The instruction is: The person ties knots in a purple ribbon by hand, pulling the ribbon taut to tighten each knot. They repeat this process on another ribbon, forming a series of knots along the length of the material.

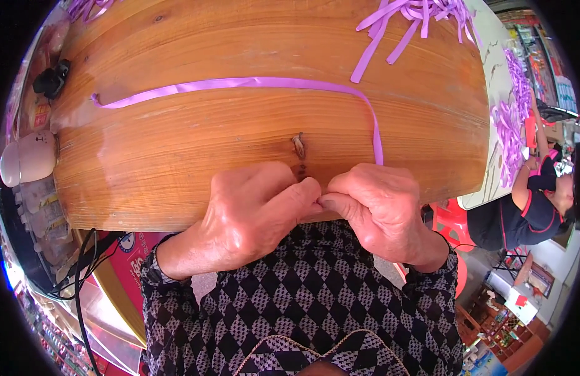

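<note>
A long purple ribbon (258, 82) curves across the wooden table (196, 144). Its far end at the left is knotted or bunched, and its right part bends down behind my right hand (381, 203). Close to the table's near edge, my left hand (255, 210) and right hand meet with thumbs and fingertips pinched together. A small bit of purple shows between the fingertips, so both hands grip the ribbon's near end. The exact shape of that end is hidden by my fingers.
A heap of purple ribbons (421, 12) lies at the table's far right, and more hang on a white marbled table (493, 69). A pale rounded object (30, 158) stands by the left edge. Another person (528, 200) works at the right, beside red stools (451, 219).
</note>
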Demonstrator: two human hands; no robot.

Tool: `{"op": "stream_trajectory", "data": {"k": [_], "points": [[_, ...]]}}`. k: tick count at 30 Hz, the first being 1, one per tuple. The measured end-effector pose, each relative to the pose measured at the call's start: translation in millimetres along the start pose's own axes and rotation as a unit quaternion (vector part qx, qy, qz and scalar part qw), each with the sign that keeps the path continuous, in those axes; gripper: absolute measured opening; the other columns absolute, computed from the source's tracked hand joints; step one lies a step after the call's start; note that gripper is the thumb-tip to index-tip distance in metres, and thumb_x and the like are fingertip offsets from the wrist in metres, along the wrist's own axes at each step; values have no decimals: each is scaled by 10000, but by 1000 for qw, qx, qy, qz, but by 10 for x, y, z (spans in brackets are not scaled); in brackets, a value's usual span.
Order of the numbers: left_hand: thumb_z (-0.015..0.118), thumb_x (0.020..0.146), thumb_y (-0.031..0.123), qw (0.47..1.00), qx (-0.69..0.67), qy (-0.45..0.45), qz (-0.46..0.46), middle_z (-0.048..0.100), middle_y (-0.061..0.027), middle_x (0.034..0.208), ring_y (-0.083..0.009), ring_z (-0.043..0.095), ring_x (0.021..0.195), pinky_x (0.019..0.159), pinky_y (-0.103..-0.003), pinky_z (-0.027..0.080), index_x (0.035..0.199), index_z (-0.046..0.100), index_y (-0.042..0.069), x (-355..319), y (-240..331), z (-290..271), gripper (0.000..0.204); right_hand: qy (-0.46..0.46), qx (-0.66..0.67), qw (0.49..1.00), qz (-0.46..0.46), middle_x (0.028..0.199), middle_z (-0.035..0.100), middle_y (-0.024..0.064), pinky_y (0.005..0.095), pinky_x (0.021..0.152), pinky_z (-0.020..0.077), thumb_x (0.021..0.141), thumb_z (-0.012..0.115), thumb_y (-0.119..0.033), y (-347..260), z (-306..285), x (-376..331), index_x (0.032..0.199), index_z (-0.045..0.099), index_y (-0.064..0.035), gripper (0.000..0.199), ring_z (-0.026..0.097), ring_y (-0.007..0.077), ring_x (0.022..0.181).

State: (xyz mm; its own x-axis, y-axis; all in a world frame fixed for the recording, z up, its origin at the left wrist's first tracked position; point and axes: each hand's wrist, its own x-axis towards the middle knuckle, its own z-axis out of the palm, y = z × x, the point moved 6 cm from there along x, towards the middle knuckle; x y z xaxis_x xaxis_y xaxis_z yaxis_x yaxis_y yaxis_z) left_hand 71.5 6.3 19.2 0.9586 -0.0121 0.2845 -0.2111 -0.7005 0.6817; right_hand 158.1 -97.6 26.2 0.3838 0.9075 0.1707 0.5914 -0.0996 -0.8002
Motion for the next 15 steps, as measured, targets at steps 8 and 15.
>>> {"op": "stream_trajectory", "data": {"k": [8,15], "points": [[701,710,38,992,-94,68,-51,578,-111,823,-236,593,632,513,-300,470,823,572,5,-29,-150,-196,175,18,-39,998,46,581,539,86,302,467,374,738,683,-41,37,-286,-30,721,614,3,84,508,195,503],[635,825,66,875,-443,48,-191,602,-71,781,-106,560,617,507,-212,444,887,553,-14,-81,-217,-61,130,24,-79,996,31,609,530,107,331,455,383,660,714,15,-29,-539,-94,740,586,-7,153,505,241,511]]}}
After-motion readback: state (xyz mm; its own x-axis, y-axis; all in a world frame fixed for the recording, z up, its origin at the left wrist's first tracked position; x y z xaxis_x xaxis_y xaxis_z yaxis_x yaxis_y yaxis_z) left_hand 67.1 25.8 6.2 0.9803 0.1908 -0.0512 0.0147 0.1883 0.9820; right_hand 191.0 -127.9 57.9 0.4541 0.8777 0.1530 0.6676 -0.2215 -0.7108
